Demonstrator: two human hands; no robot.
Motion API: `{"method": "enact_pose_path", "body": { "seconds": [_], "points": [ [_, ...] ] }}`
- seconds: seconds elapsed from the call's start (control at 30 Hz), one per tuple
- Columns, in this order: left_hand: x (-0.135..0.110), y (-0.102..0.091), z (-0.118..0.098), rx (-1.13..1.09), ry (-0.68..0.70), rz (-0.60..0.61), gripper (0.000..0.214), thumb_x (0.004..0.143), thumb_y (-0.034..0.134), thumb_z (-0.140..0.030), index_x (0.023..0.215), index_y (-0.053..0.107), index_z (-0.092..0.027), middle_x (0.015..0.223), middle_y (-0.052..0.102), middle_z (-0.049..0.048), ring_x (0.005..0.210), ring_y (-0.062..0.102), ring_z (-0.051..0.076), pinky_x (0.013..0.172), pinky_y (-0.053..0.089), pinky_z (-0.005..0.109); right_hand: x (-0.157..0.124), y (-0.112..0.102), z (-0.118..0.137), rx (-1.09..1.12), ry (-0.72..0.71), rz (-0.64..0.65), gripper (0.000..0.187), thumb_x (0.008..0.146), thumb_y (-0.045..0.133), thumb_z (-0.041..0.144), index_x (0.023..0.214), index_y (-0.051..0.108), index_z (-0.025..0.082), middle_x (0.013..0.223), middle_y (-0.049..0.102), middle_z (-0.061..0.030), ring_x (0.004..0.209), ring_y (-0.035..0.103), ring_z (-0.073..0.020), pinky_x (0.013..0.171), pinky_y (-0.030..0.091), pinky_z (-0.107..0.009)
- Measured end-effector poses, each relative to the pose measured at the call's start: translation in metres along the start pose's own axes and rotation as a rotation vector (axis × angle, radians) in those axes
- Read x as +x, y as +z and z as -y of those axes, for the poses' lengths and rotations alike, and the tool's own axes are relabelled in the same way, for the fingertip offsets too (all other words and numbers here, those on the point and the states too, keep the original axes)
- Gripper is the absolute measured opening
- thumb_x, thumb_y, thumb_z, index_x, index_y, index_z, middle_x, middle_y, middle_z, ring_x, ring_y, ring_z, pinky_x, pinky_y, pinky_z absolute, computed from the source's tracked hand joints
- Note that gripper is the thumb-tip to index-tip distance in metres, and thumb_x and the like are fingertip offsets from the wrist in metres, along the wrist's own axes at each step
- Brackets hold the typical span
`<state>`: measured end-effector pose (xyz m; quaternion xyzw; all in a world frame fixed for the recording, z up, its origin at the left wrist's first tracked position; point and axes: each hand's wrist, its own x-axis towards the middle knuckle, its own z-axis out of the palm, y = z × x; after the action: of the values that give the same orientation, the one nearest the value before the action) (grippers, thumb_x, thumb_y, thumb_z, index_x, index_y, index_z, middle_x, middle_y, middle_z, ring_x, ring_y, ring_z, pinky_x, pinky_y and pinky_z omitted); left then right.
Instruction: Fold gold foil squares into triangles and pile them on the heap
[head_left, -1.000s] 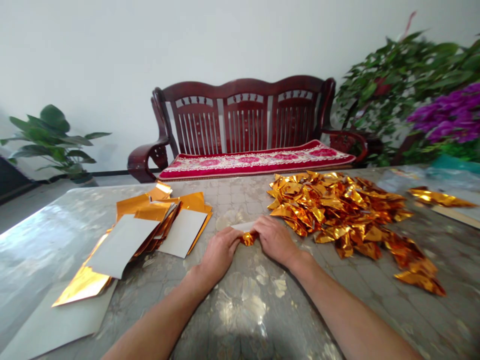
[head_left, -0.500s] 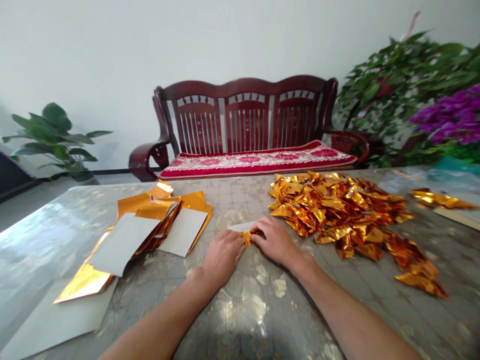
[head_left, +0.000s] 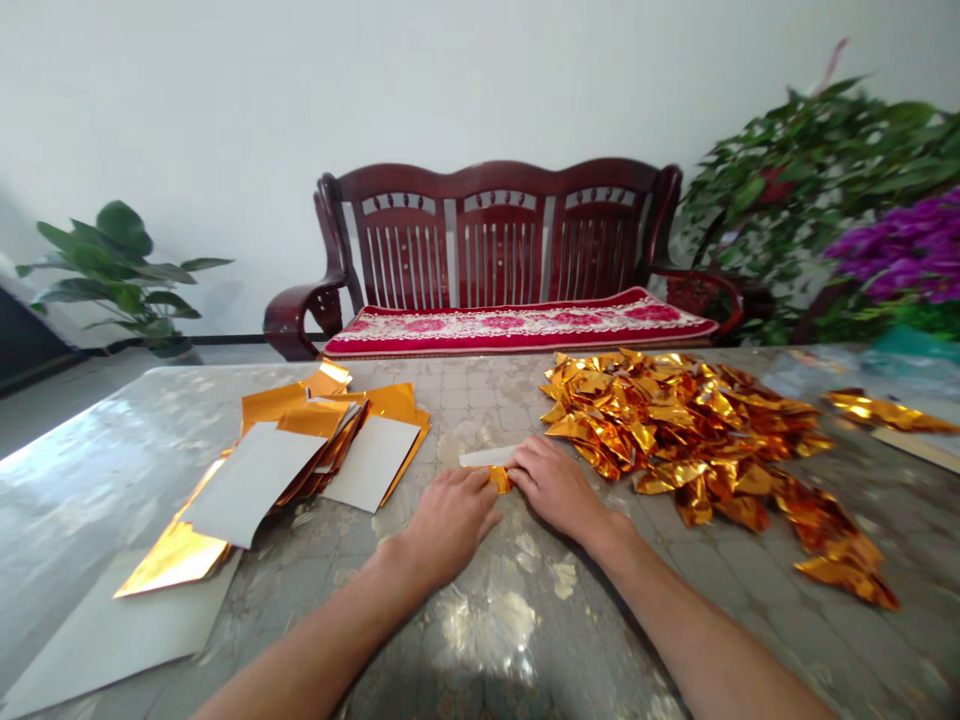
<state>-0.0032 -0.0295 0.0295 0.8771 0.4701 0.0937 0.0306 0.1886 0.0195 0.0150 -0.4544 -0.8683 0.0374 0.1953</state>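
Observation:
A small folded piece of gold foil paper [head_left: 500, 480] lies on the table between my hands, with a pale strip [head_left: 487, 457], perhaps its white backing, along its far side. My left hand [head_left: 454, 518] presses the near left part of the foil down with its fingertips, the thumb held a little away. From the right, my right hand [head_left: 556, 492] has its fingers closed on the other end. Much of the foil paper is hidden under the fingers. To the right spreads a heap of folded gold foil pieces [head_left: 667, 410], crumpled-looking and pointed.
Loose gold foil sheets with white backs [head_left: 255, 485] lie at the left, beside a larger pale sheet [head_left: 127, 630]. The table [head_left: 487, 650] has a glossy patterned cover. Beyond it stands a dark red wooden bench [head_left: 495, 235]. Plastic wrapping [head_left: 810, 370] lies at the far right.
My left hand has flattened, its thumb moving away from the foil paper toward me. The right hand keeps its grip. The whole view has shifted slightly.

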Motion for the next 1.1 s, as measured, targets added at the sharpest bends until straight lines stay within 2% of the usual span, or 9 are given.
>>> {"method": "enact_pose_path", "body": {
  "seconds": [0.1, 0.23, 0.37, 0.43, 0.5, 0.57, 0.7, 0.83, 1.1],
  "points": [
    [0.004, 0.004, 0.012, -0.101, -0.031, -0.045, 0.021, 0.096, 0.050, -0.025, 0.092, 0.070, -0.021, 0.094, 0.071, 0.0042, 0.092, 0.064, 0.019, 0.084, 0.047, 0.030, 0.000, -0.002, 0.000, -0.016, 0.014, 0.009, 0.021, 0.096, 0.053, 0.023, 0.078, 0.063, 0.020, 0.085, 0.059, -0.0029, 0.084, 0.056, -0.0157, 0.073, 0.038, -0.026],
    [0.009, 0.014, 0.024, -0.233, -0.084, -0.117, 0.016, 0.094, 0.055, -0.025, 0.090, 0.071, -0.023, 0.088, 0.071, 0.0017, 0.087, 0.064, 0.018, 0.079, 0.045, 0.026, 0.000, -0.003, 0.001, -0.014, 0.026, 0.034, 0.016, 0.092, 0.058, 0.023, 0.079, 0.066, 0.021, 0.083, 0.060, -0.0014, 0.081, 0.057, -0.0148, 0.069, 0.037, -0.025],
    [0.014, 0.017, 0.026, -0.309, -0.189, -0.164, 0.011, 0.087, 0.060, -0.019, 0.087, 0.070, -0.022, 0.086, 0.069, 0.0011, 0.086, 0.063, 0.017, 0.077, 0.045, 0.026, 0.001, -0.002, 0.000, 0.017, 0.039, 0.008, 0.007, 0.087, 0.062, 0.021, 0.093, 0.067, 0.022, 0.093, 0.064, -0.0021, 0.091, 0.058, -0.0173, 0.078, 0.039, -0.027],
    [0.017, 0.015, 0.026, -0.301, -0.238, -0.207, 0.014, 0.084, 0.062, -0.017, 0.095, 0.068, -0.021, 0.093, 0.068, 0.0026, 0.091, 0.062, 0.019, 0.081, 0.046, 0.028, 0.003, -0.002, -0.003, 0.036, 0.028, -0.022, 0.026, 0.084, 0.065, 0.019, 0.110, 0.065, 0.022, 0.108, 0.065, -0.0040, 0.104, 0.055, -0.0200, 0.089, 0.039, -0.030],
    [0.020, 0.013, 0.027, -0.277, -0.271, -0.229, 0.029, 0.080, 0.065, -0.018, 0.108, 0.066, -0.021, 0.103, 0.067, 0.0050, 0.099, 0.061, 0.021, 0.088, 0.046, 0.032, 0.005, -0.001, -0.006, 0.068, 0.032, -0.018, 0.043, 0.083, 0.066, 0.019, 0.125, 0.058, 0.022, 0.121, 0.063, -0.0054, 0.113, 0.052, -0.0214, 0.096, 0.037, -0.033],
    [0.024, 0.012, 0.030, -0.269, -0.301, -0.204, 0.040, 0.076, 0.069, -0.020, 0.116, 0.063, -0.020, 0.108, 0.066, 0.0067, 0.104, 0.060, 0.023, 0.093, 0.045, 0.035, 0.007, -0.002, -0.009, 0.090, 0.047, 0.014, 0.050, 0.082, 0.066, 0.020, 0.131, 0.055, 0.022, 0.126, 0.062, -0.0062, 0.114, 0.052, -0.0217, 0.097, 0.037, -0.034],
    [0.030, 0.011, 0.037, -0.283, -0.349, -0.119, 0.042, 0.073, 0.070, -0.022, 0.114, 0.065, -0.020, 0.101, 0.067, 0.0056, 0.096, 0.061, 0.022, 0.088, 0.046, 0.033, 0.010, -0.005, -0.010, 0.078, 0.063, 0.072, 0.041, 0.081, 0.068, 0.023, 0.122, 0.062, 0.022, 0.116, 0.065, -0.0063, 0.108, 0.053, -0.0224, 0.094, 0.038, -0.035],
    [0.034, 0.010, 0.042, -0.325, -0.380, -0.053, 0.031, 0.069, 0.072, -0.025, 0.100, 0.070, -0.020, 0.091, 0.067, 0.0025, 0.087, 0.060, 0.020, 0.077, 0.044, 0.028, 0.011, -0.007, -0.009, 0.082, 0.074, 0.081, 0.030, 0.080, 0.070, 0.023, 0.110, 0.067, 0.023, 0.108, 0.067, -0.0044, 0.102, 0.054, -0.0214, 0.089, 0.038, -0.033],
    [0.035, 0.004, 0.040, -0.369, -0.436, 0.004, 0.016, 0.068, 0.072, -0.029, 0.082, 0.072, -0.021, 0.068, 0.061, -0.0029, 0.068, 0.055, 0.015, 0.060, 0.032, 0.024, 0.012, -0.006, -0.009, 0.068, 0.109, 0.077, 0.011, 0.079, 0.073, 0.024, 0.089, 0.070, 0.022, 0.092, 0.067, -0.0018, 0.089, 0.054, -0.0185, 0.079, 0.037, -0.029]
  ]
}}
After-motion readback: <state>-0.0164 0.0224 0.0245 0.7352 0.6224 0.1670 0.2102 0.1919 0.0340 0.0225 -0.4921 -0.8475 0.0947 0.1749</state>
